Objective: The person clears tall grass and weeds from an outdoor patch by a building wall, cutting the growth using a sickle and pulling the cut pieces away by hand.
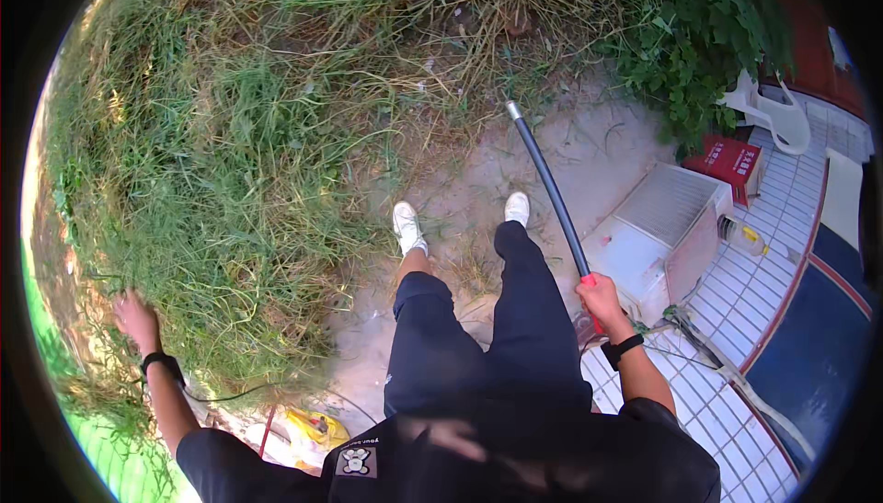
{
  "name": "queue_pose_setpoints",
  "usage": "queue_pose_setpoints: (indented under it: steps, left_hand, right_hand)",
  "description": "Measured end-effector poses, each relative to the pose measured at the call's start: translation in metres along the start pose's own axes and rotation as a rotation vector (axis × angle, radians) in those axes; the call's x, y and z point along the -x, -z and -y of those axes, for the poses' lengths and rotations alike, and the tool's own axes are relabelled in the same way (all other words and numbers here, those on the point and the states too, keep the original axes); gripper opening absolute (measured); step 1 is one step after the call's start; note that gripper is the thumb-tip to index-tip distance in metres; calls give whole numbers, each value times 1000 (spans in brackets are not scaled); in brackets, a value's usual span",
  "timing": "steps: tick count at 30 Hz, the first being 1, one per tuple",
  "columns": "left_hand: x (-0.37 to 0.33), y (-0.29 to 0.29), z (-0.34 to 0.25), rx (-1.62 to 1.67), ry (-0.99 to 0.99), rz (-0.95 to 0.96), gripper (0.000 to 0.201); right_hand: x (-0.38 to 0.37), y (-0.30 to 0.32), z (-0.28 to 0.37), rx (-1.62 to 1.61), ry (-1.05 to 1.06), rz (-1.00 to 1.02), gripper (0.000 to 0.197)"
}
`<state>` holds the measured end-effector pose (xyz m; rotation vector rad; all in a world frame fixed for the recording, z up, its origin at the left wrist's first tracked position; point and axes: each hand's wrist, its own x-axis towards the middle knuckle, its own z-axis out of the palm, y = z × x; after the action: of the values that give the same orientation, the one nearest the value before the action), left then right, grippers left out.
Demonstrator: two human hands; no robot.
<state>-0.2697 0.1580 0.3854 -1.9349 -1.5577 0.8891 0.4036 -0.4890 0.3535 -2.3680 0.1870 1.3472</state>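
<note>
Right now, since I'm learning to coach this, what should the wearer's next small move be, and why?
Perhaps swing the black rod slightly left, toward the grass: the right hand grips its red end, the silver tip points toward the grass's edge, and the left hand is out wide, clear of the rod.

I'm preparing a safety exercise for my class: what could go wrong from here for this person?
The right hand holds a long, dark rod with a red grip; swung rightward, it might strike the white, boxy unit with a ridged top.

The thin, black cable near the left hand could snag in the tangled, green-and-straw-coloured grass.

The white left shoe stands beside that grass, so stepping into it may trip the person.
</note>
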Motion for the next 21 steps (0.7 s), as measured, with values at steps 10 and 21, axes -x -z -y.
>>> queue_pose_setpoints:
  steps: [10,21]
  left_hand:
    - [11,201,-555,309,-768,103,49]
    - [344,191,-925,981,-1092,752,45]
  right_hand:
    - [-227,60,-82,-35,30,-237,16]
    - [-463,-16,-150,-154,16,-128,22]
